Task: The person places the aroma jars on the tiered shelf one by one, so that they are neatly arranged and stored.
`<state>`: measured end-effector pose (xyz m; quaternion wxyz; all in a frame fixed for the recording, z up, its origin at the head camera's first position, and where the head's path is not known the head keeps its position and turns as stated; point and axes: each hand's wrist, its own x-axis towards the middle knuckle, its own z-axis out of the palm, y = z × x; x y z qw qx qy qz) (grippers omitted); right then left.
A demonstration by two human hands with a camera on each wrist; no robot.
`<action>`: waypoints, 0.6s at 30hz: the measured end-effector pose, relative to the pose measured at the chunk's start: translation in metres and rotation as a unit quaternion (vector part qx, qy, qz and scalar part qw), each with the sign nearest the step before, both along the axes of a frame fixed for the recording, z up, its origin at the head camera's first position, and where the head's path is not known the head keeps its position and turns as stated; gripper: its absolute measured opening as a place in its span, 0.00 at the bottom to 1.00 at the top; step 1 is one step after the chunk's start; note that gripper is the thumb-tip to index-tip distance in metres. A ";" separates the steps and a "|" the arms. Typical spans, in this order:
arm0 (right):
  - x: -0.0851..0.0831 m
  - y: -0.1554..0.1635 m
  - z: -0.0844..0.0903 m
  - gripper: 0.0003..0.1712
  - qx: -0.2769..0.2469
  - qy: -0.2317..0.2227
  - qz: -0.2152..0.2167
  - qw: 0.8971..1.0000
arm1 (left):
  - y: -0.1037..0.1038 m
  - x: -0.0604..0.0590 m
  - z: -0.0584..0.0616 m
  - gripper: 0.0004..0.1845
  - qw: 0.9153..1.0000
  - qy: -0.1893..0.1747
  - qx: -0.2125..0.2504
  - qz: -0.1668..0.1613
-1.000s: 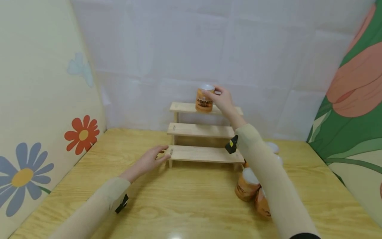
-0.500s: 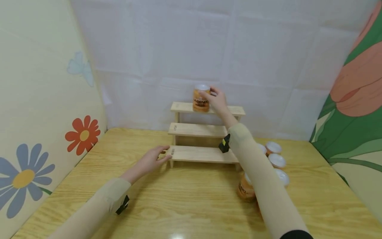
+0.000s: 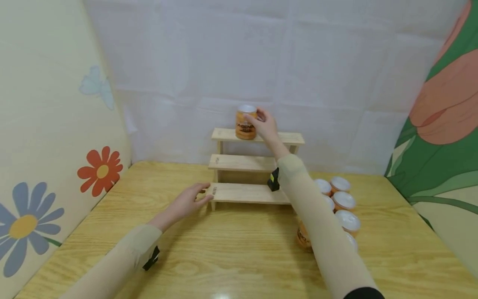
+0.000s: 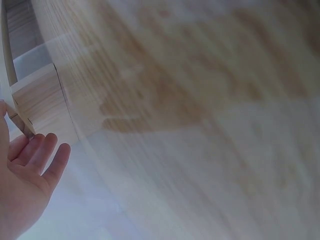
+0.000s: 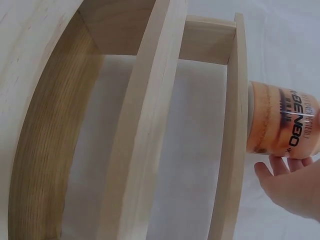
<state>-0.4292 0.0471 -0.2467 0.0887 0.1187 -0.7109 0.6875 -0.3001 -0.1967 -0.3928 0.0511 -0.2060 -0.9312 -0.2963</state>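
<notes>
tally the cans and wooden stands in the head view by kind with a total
white-topped orange cylindrical cans: 8 visible (1 in the grip of the bare right hand, 7 on the yellow wood-grain table)
pale three-tier wooden stand: 1
total: 9 visible; the right beige fabric sleeve may hide more cans

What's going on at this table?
A person's right hand is holding an orange can upright at the top tier of a three-tier wooden stand; whether the can fully rests there is hard to tell. The left hand is at the left end of the bottom tier, fingers touching its edge. More cans with white tops are grouped on the table to the right, partly behind the right sleeve.
</notes>
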 end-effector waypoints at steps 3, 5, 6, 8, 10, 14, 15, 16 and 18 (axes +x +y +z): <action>-0.001 -0.004 -0.001 0.37 -0.001 0.001 -0.006 1.000 | -0.001 0.000 0.000 0.30 1.000 -0.004 0.001 0.003; -0.002 -0.005 -0.001 0.37 0.001 0.003 -0.009 1.000 | -0.002 0.000 0.000 0.31 1.000 -0.004 0.000 0.002; -0.003 -0.006 -0.001 0.38 0.004 0.002 -0.011 1.000 | -0.002 0.000 0.000 0.31 1.000 -0.002 -0.002 0.000; -0.003 -0.006 -0.001 0.39 0.014 -0.002 -0.015 1.000 | -0.001 0.000 -0.001 0.31 1.000 -0.003 -0.004 -0.003; -0.003 -0.004 0.000 0.40 0.029 -0.007 -0.012 0.999 | 0.000 0.000 -0.001 0.31 1.000 -0.005 -0.004 -0.004; 0.001 0.002 0.005 0.42 0.059 -0.030 0.000 0.998 | 0.001 0.000 0.000 0.31 1.000 -0.006 0.002 -0.005; 0.002 0.004 0.006 0.42 0.064 -0.033 0.005 0.997 | 0.001 -0.001 0.000 0.31 1.000 -0.005 0.003 -0.006; 0.003 0.006 0.007 0.43 0.069 -0.037 0.007 0.997 | 0.001 -0.001 0.000 0.31 1.000 -0.002 0.002 -0.007; 0.006 0.009 0.009 0.42 0.076 -0.044 0.010 0.996 | 0.001 -0.002 0.000 0.31 1.000 0.000 0.000 -0.006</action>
